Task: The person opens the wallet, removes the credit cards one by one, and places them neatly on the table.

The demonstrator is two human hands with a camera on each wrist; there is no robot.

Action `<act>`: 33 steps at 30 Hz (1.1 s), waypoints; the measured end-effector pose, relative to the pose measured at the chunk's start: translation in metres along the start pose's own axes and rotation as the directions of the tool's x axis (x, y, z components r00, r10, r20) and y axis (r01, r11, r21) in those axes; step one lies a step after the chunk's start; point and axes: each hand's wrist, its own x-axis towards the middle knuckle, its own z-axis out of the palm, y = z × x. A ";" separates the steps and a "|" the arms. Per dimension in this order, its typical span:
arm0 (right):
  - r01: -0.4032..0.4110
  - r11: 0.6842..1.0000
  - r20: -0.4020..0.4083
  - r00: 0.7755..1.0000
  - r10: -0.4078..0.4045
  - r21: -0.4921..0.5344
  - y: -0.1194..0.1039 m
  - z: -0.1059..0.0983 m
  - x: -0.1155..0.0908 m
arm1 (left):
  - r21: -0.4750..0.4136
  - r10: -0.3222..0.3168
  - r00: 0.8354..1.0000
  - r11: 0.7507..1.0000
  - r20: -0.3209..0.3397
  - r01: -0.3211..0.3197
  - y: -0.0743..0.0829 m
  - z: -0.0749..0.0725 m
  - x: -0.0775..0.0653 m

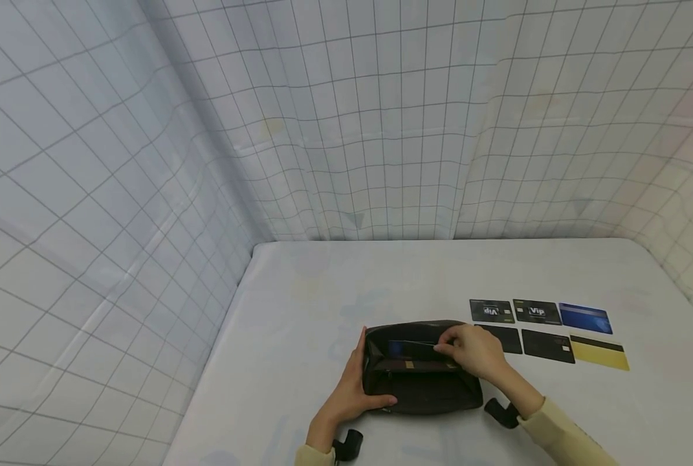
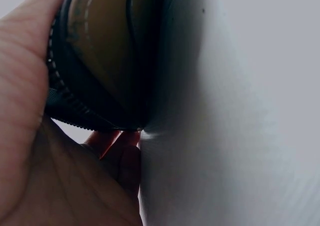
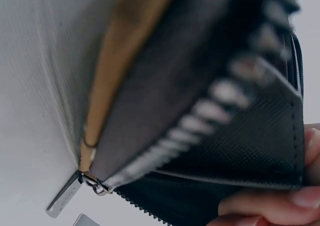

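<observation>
A black zip wallet (image 1: 422,395) lies spread open on the white table, its inner pockets facing up. My left hand (image 1: 349,391) grips its left end, thumb along the near side and fingers at the far side; the left wrist view shows the palm (image 2: 65,176) against the zip edge. My right hand (image 1: 477,349) reaches into the wallet, thumb and fingertips pinching the right end of a dark card with a bluish part (image 1: 404,349). In the right wrist view the fingers (image 3: 270,206) are beside a stitched inner panel (image 3: 250,131); the card is hard to make out there.
Two rows of cards lie right of the wallet: two black VIP cards (image 1: 537,312) and a blue card (image 1: 585,318) behind, black cards (image 1: 547,346) and a yellow card (image 1: 599,353) in front. A zip pull (image 3: 65,193) hangs at the wallet's end. Grid-patterned curtains (image 1: 381,129) surround the table.
</observation>
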 end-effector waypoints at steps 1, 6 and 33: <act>0.001 1.000 0.004 1.000 -0.001 0.000 0.000 0.000 0.000 | -0.002 -0.001 1.000 1.000 0.001 0.001 0.000 0.000 0.000; 0.002 1.000 0.031 1.000 -0.002 0.005 0.000 -0.001 0.001 | -0.004 0.000 1.000 1.000 -0.002 0.000 0.001 0.000 0.000; 0.039 0.997 -0.048 0.998 -0.042 -0.062 -0.008 -0.007 -0.008 | 0.023 0.001 0.999 1.000 -0.032 -0.001 -0.002 0.002 0.001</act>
